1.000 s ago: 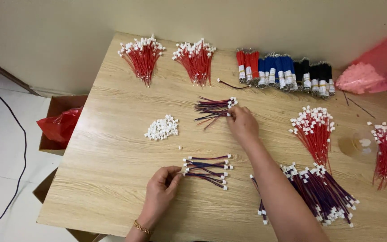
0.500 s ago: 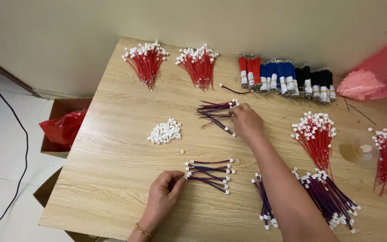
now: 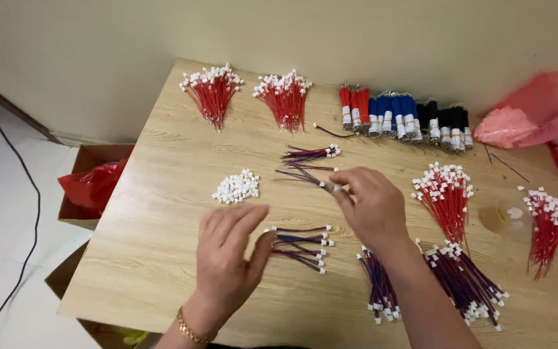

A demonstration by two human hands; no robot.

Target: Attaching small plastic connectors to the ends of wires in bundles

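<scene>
- The purple wire (image 3: pixel 306 174) is pinched by its white plug in the right hand (image 3: pixel 371 205), fingers closed on it, above the table (image 3: pixel 163 258).
- A small row of purple wires (image 3: pixel 299 244) already lies flat by the left hand (image 3: pixel 227 258), whose spread fingers are just beside it.
- A few wires wait in the little pile (image 3: pixel 310 154) near the right hand, so more look left to move.
</scene>
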